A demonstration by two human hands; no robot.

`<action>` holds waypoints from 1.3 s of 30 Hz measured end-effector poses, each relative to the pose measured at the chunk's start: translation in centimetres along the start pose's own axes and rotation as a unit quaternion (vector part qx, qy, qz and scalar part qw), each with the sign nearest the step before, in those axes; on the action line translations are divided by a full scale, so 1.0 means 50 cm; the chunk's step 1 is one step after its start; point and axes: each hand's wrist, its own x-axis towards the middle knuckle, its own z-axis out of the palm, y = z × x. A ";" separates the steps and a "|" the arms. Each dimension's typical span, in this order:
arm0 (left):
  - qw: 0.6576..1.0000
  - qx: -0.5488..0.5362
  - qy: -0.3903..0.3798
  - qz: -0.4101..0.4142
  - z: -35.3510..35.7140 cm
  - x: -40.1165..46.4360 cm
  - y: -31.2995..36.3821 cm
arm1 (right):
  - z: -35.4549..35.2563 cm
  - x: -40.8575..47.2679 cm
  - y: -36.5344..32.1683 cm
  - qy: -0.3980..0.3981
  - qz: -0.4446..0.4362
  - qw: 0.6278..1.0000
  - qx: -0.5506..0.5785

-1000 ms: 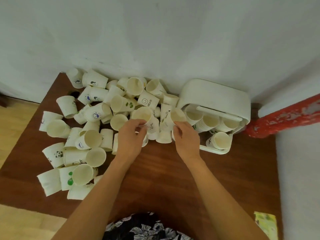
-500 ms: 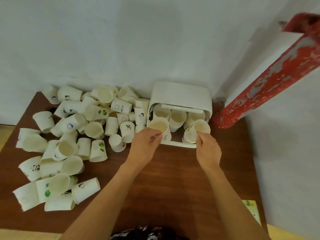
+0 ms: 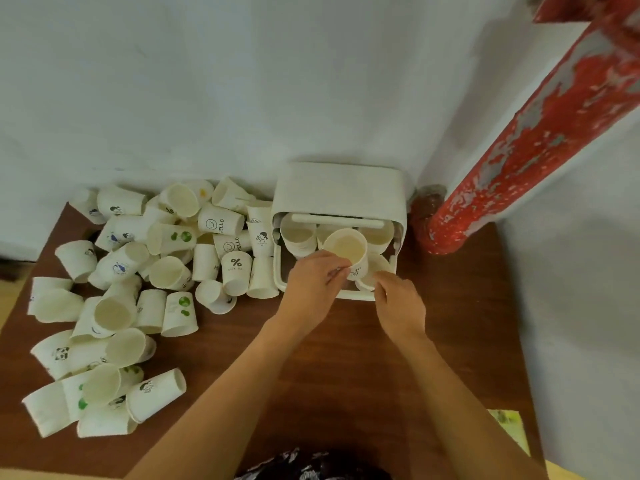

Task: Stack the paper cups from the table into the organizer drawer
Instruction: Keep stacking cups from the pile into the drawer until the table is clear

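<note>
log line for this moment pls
left hand: holds cup above drawer | right hand: grips cup stack in drawer | loose cups: many on table

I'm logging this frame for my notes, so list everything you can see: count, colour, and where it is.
Loose paper cups: several dozen, white, some printed, heaped on table's left half.
Held cup: one, white, above drawer.
Cups in the organizer drawer: several stacks, white.
Organizer drawer: one, white, against wall.
Table: one, brown wood.
Pole: one, peeling red, right.
Leaflet: one, green-yellow, table's right edge.
Left hand: grips held cup.
Right hand: on front stack's rim; grip unclear.
</note>
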 end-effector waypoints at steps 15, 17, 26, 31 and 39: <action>0.981 0.161 -0.105 -0.004 0.168 0.056 -0.005 | -0.046 -0.034 0.081 0.027 0.018 0.994 0.100; 0.983 0.163 -0.081 -0.017 0.168 0.054 0.004 | -0.048 -0.038 0.079 0.031 0.015 0.994 0.101; 0.986 0.133 0.007 -0.099 0.018 -0.035 -0.106 | -0.004 -0.024 -0.041 -0.001 -0.040 0.991 0.131; 0.966 0.120 0.075 -0.214 -0.089 -0.099 -0.216 | 0.060 -0.020 -0.162 -0.106 -0.053 0.981 0.152; 0.901 0.069 0.131 -0.408 -0.194 -0.194 -0.360 | 0.189 -0.042 -0.322 -0.299 0.249 0.841 0.377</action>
